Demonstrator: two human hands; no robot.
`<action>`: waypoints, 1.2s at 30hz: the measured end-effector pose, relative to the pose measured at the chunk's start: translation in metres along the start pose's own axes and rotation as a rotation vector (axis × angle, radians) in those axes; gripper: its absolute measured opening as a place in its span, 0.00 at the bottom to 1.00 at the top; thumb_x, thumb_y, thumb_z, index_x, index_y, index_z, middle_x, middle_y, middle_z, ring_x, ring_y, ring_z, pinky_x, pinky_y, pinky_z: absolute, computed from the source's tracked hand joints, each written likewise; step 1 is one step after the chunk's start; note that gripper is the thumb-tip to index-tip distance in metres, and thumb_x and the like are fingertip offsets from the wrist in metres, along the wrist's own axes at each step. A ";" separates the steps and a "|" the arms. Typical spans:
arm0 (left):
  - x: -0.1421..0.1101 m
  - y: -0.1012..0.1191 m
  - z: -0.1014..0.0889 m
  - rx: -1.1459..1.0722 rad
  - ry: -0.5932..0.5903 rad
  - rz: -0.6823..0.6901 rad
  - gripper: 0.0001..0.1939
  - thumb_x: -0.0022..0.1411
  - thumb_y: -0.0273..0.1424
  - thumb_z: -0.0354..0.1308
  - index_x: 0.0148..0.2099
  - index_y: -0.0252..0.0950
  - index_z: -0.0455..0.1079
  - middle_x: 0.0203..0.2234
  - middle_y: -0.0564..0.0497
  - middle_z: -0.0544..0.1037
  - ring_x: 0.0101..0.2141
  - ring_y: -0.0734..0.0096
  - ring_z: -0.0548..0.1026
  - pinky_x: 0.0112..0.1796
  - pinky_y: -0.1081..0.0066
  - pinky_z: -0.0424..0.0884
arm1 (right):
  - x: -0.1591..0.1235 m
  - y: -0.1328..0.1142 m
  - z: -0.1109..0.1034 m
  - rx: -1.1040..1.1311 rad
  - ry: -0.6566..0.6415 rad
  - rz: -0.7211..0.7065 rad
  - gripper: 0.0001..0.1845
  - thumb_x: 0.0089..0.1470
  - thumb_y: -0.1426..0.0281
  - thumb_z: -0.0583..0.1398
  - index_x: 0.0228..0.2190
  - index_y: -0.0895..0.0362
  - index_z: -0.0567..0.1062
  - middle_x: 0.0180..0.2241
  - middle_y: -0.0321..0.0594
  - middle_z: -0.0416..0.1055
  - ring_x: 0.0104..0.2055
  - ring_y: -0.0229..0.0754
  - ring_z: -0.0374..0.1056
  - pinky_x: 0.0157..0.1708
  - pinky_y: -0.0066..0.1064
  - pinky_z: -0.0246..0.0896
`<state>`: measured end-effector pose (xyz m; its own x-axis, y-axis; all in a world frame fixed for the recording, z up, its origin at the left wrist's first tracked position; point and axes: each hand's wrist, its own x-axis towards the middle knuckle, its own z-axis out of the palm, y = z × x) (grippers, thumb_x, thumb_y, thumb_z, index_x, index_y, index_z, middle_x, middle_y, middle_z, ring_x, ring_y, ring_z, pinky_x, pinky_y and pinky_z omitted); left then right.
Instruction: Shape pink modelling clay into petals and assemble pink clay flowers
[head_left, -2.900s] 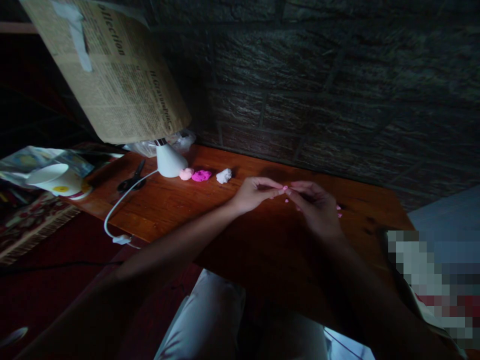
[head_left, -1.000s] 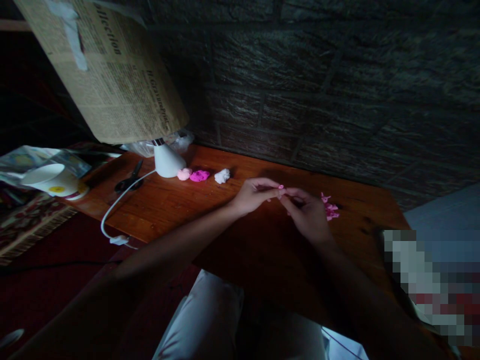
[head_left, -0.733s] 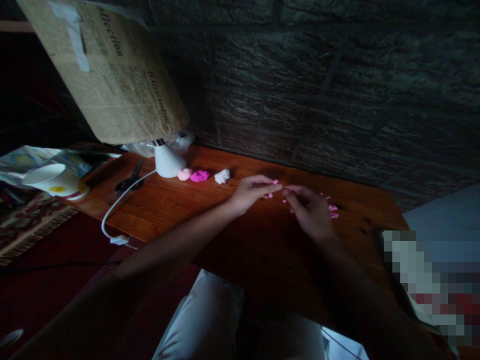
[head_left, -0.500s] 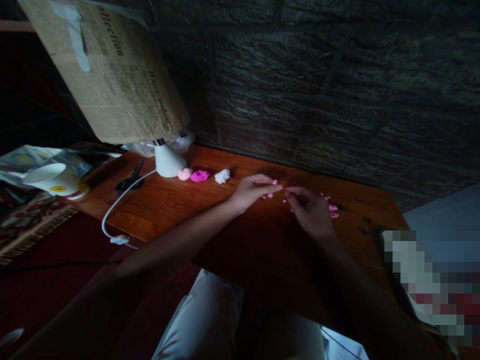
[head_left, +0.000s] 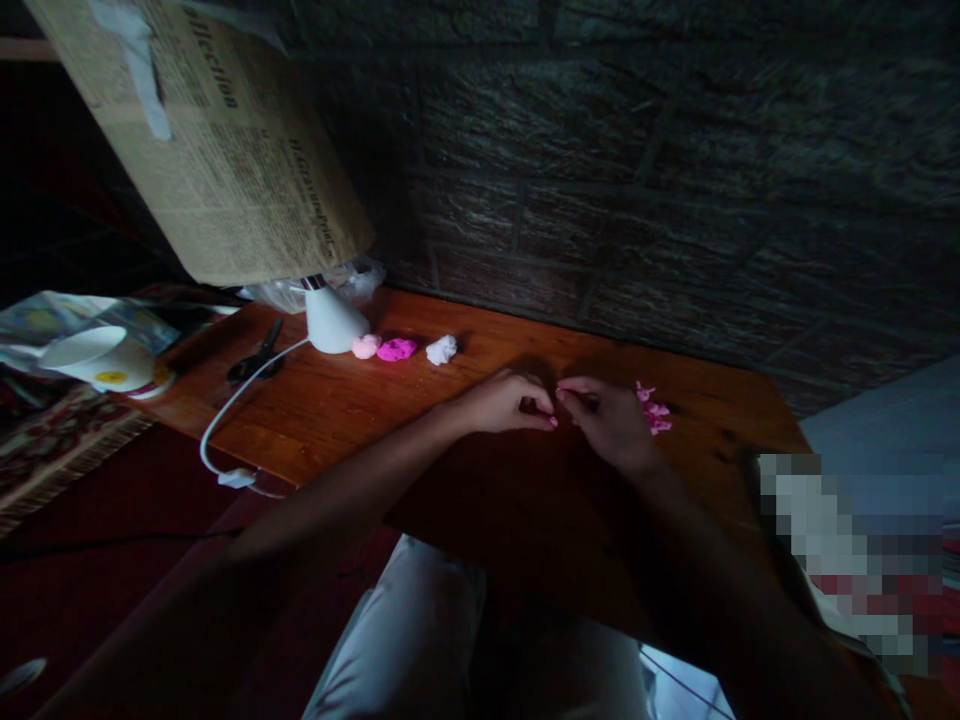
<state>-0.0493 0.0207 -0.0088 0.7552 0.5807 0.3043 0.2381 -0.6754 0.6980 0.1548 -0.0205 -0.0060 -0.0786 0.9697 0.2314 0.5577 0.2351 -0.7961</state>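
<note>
Over the wooden table [head_left: 495, 335], my left hand [head_left: 504, 402] curls with thumb and finger pinched around a small bit of pink clay [head_left: 553, 421]. Close by on its right, my right hand [head_left: 611, 418] has its fingertips pinched together; whatever they hold is too small to make out. The two hands' fingertips are a short gap apart. Past the right hand lie several small pink clay pieces [head_left: 657, 412] in a cluster. Left of my hands, lumps of modelling clay sit in a row: a white lump [head_left: 442, 349], a magenta lump [head_left: 396, 348] and a pale pink lump [head_left: 366, 346].
A lamp with a white base [head_left: 334, 318] and newsprint shade [head_left: 247, 150] stands at the left; its white cord [head_left: 214, 425] hangs over the edge. Dark scissors [head_left: 256, 362] and a paper cup [head_left: 112, 360] are farther left. A dark brick wall [head_left: 600, 200] rises behind.
My left hand has turned and curled, its pinch dropping lower with the pink bit. My right fingertips have shifted slightly left. The view has moved a little.
</note>
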 end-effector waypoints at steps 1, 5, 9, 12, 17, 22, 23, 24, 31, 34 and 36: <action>0.000 -0.001 -0.001 -0.006 -0.008 0.007 0.06 0.59 0.32 0.68 0.38 0.37 0.80 0.35 0.48 0.81 0.35 0.70 0.76 0.36 0.71 0.67 | 0.000 -0.002 -0.001 0.040 -0.002 0.020 0.10 0.55 0.64 0.63 0.37 0.51 0.83 0.36 0.41 0.83 0.32 0.45 0.77 0.36 0.40 0.72; 0.000 -0.003 -0.006 -0.068 0.050 -0.042 0.09 0.56 0.34 0.70 0.39 0.37 0.80 0.33 0.49 0.81 0.32 0.71 0.75 0.35 0.70 0.67 | -0.001 -0.011 -0.003 0.149 -0.015 0.050 0.13 0.53 0.58 0.65 0.37 0.52 0.84 0.36 0.41 0.83 0.30 0.43 0.75 0.32 0.36 0.70; 0.002 0.001 -0.004 -0.171 0.241 -0.078 0.09 0.61 0.35 0.65 0.42 0.36 0.79 0.33 0.48 0.82 0.31 0.72 0.75 0.36 0.69 0.69 | -0.003 -0.018 -0.004 0.275 -0.060 0.138 0.18 0.50 0.54 0.67 0.37 0.54 0.83 0.31 0.39 0.80 0.26 0.39 0.70 0.28 0.32 0.65; 0.003 0.004 0.000 -0.253 0.297 -0.055 0.09 0.61 0.35 0.66 0.42 0.37 0.80 0.35 0.47 0.84 0.34 0.69 0.78 0.38 0.68 0.71 | -0.004 -0.020 -0.003 0.385 -0.082 0.209 0.22 0.48 0.51 0.68 0.36 0.56 0.83 0.25 0.36 0.75 0.23 0.35 0.64 0.24 0.29 0.59; 0.004 0.006 0.003 -0.301 0.344 -0.087 0.08 0.61 0.35 0.65 0.42 0.38 0.81 0.38 0.46 0.85 0.38 0.66 0.81 0.42 0.65 0.73 | -0.004 -0.022 -0.002 0.479 -0.077 0.239 0.23 0.45 0.50 0.69 0.36 0.56 0.83 0.25 0.34 0.73 0.23 0.33 0.60 0.23 0.27 0.56; 0.004 0.005 0.002 -0.296 0.370 -0.104 0.07 0.60 0.34 0.66 0.41 0.39 0.82 0.38 0.47 0.85 0.39 0.65 0.81 0.43 0.64 0.75 | -0.003 -0.022 -0.003 0.492 -0.073 0.230 0.23 0.44 0.52 0.70 0.37 0.55 0.83 0.25 0.34 0.72 0.24 0.33 0.60 0.23 0.27 0.56; 0.004 0.005 0.002 -0.299 0.367 -0.100 0.08 0.60 0.34 0.66 0.41 0.39 0.82 0.38 0.47 0.85 0.39 0.65 0.81 0.43 0.64 0.75 | -0.003 -0.022 -0.003 0.482 -0.078 0.224 0.23 0.45 0.52 0.70 0.37 0.55 0.83 0.25 0.34 0.72 0.24 0.33 0.60 0.23 0.27 0.55; 0.004 0.005 0.002 -0.307 0.362 -0.095 0.08 0.61 0.34 0.65 0.42 0.39 0.82 0.38 0.47 0.85 0.39 0.65 0.81 0.43 0.64 0.75 | -0.003 -0.022 -0.003 0.473 -0.081 0.217 0.23 0.45 0.51 0.69 0.37 0.55 0.83 0.24 0.34 0.71 0.24 0.34 0.59 0.23 0.27 0.55; 0.005 0.008 0.003 -0.294 0.349 -0.049 0.09 0.65 0.34 0.61 0.42 0.38 0.81 0.38 0.46 0.85 0.38 0.67 0.80 0.42 0.66 0.73 | -0.003 -0.020 -0.003 0.454 -0.088 0.191 0.22 0.50 0.52 0.67 0.36 0.57 0.82 0.21 0.31 0.67 0.23 0.33 0.57 0.23 0.28 0.53; 0.003 0.012 0.003 -0.187 0.368 -0.057 0.09 0.66 0.34 0.59 0.42 0.37 0.80 0.36 0.46 0.84 0.35 0.68 0.79 0.39 0.67 0.72 | -0.004 -0.020 -0.004 0.429 -0.083 0.176 0.21 0.50 0.52 0.68 0.37 0.56 0.83 0.23 0.32 0.69 0.24 0.34 0.59 0.25 0.29 0.54; 0.001 0.014 0.002 -0.099 0.370 -0.056 0.09 0.67 0.33 0.59 0.42 0.37 0.79 0.34 0.47 0.83 0.32 0.70 0.77 0.36 0.68 0.70 | -0.005 -0.020 -0.004 0.399 -0.083 0.158 0.21 0.50 0.52 0.68 0.37 0.56 0.83 0.24 0.33 0.70 0.24 0.35 0.60 0.26 0.29 0.55</action>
<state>-0.0436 0.0110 -0.0003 0.4670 0.7523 0.4648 0.1991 -0.6016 0.7736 0.1476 -0.0299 0.0109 -0.0935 0.9940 0.0564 0.2068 0.0748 -0.9755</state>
